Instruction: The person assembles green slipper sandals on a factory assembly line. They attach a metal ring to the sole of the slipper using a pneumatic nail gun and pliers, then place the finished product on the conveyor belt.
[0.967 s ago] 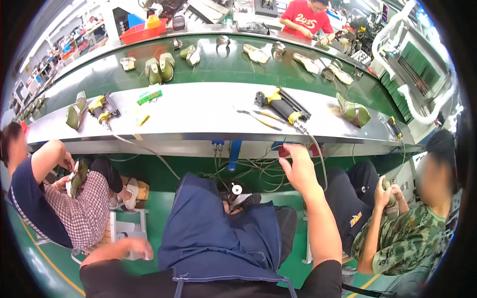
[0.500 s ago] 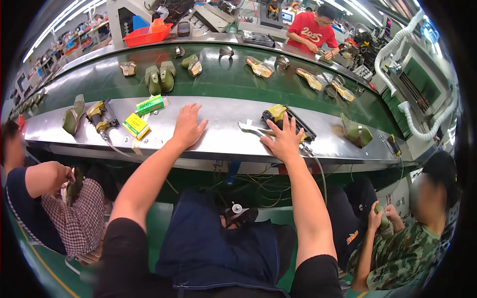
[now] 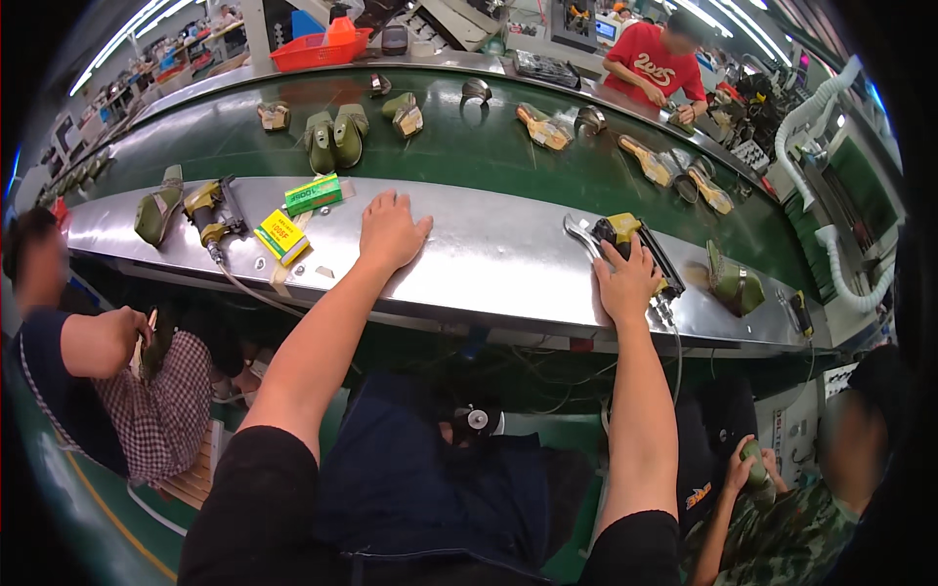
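Observation:
My left hand (image 3: 393,236) lies flat on the metal ledge (image 3: 489,254), palm down, fingers stretched and holding nothing. Farther right, my right hand (image 3: 628,281) rests on a yellow and black air staple gun (image 3: 623,227), fingers extended over its body. A pair of metal pincers (image 3: 578,232) lies against the gun's left side, partly hidden by that hand. Left of my left hand are a green-and-white small box (image 3: 313,195) and a yellow small box (image 3: 281,236). Beyond them stands a second air staple gun (image 3: 209,213), beside an olive green shoe upper (image 3: 157,213).
Behind the ledge, a green conveyor belt (image 3: 440,146) carries olive shoes (image 3: 334,139) and several shoe parts. Another green shoe (image 3: 735,281) sits right of my right hand. Air hoses (image 3: 252,291) hang over the ledge's front edge. Co-workers sit on both sides; another in red (image 3: 653,68) works across.
My right hand has moved right, and the staple gun and pincers have slid right with it. My left hand stays on the ledge. The whole view has shifted slightly.

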{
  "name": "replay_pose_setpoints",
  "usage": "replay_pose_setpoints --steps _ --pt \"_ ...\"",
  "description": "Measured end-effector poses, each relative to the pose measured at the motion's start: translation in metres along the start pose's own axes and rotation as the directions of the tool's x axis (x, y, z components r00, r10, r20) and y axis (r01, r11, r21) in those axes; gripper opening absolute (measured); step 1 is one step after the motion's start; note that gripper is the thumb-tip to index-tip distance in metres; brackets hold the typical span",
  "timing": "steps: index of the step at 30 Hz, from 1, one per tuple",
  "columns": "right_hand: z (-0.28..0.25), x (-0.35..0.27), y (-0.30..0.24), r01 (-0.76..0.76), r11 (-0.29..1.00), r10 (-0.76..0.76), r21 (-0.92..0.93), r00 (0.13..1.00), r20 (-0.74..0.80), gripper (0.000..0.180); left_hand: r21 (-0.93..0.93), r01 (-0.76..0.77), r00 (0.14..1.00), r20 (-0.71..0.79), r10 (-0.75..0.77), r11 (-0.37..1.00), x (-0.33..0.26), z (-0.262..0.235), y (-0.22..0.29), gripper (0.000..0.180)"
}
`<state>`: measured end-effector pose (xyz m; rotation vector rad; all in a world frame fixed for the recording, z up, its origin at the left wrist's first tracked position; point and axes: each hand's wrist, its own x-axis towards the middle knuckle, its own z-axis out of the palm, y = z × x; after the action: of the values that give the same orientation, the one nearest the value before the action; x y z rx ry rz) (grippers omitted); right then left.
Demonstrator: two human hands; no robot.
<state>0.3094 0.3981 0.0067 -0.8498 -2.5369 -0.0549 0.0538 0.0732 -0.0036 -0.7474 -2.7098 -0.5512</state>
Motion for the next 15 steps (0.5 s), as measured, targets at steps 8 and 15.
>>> replay_pose_setpoints --steps 8,15 --pt "-0.0049 -0.0010 -0.0018 -0.024 1.000 0.024 0.013 1.000 -0.018 0.042 -0.020 -0.009 1.000 0.021 0.010 1.000 -0.0007 -0.0076 0.0030 0.065" --pt "-0.0016 -0.0020 0.0010 -0.020 1.000 0.020 0.022 1.000 -0.019 0.043 -0.031 -0.021 1.000 -0.016 0.021 0.999 -0.0005 0.0004 -0.0004 0.063"
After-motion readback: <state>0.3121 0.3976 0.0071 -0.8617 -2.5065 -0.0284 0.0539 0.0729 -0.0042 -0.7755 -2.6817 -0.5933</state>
